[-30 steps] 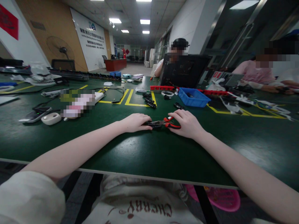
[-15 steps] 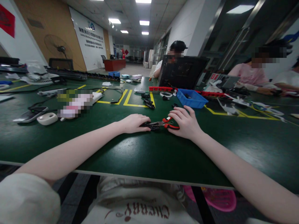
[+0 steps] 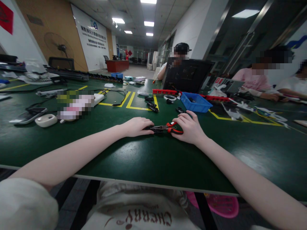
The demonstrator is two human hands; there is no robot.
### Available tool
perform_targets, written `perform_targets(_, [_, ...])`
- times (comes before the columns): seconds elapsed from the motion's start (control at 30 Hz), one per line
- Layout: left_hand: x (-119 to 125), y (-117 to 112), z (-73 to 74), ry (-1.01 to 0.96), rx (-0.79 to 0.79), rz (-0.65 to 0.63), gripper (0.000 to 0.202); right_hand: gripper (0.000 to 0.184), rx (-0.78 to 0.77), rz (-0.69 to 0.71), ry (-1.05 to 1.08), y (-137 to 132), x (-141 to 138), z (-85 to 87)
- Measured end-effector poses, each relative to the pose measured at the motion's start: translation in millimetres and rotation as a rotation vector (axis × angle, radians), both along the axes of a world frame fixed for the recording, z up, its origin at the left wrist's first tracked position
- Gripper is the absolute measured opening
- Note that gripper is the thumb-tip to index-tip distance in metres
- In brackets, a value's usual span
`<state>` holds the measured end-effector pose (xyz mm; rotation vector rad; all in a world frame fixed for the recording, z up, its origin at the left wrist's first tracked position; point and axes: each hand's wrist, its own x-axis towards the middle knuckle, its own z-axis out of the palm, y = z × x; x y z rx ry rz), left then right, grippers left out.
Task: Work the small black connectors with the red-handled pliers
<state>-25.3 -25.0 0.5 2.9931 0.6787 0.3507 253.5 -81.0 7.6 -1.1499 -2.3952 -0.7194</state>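
Observation:
Red-and-black-handled needle-nose pliers (image 3: pixel 171 127) are gripped in my right hand (image 3: pixel 189 128), its fingers around the handles. Their jaws point left and lie over a small black piece (image 3: pixel 157 130), whose kind I cannot make out. My left hand (image 3: pixel 137 126) is closed on the left part of that black piece, its palm down near the table. Several similar black pieces (image 3: pixel 152 106) lie farther back inside a yellow-taped rectangle. Another small black piece (image 3: pixel 179 110) rests just behind my right hand.
A blue bin (image 3: pixel 196 103) stands behind my right hand, before a red strip (image 3: pixel 166 91) and a large black panel (image 3: pixel 188 75). To the left are a pale rounded device (image 3: pixel 46 120), a phone-like device (image 3: pixel 28 115) and cables. Co-workers sit across the green table (image 3: pixel 134 159).
The view has shifted slightly. Both hands keep their hold on the pliers and the black piece, with almost no visible movement.

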Motion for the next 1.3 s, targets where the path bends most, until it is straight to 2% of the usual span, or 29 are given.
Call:
perform_targets(0.27, [-0.9, -0.6, 1.1, -0.021, -0.010, 0.000, 0.037, 0.034, 0.027, -0.027, -0.044, -0.3, -0.4, -0.2])
perform_targets(0.5, [1.4, -1.6, 0.4, -0.003, 0.035, -0.011, 0.037, 0.030, -0.082, 0.052, -0.027, 3.2, 4.0, 7.4])
perform_targets(0.77, [1.2, -3.7, 3.8, 0.005, 0.035, -0.036, 0.040, 0.031, -0.121, 0.053, -0.025, 1.5, 5.5, 9.0])
perform_targets(1.3, [2.7, -6.2, 6.5, 0.066, 0.113, 0.040, 0.038, 0.032, -0.044, 0.028, -0.056, -1.0, 0.3, 6.8])
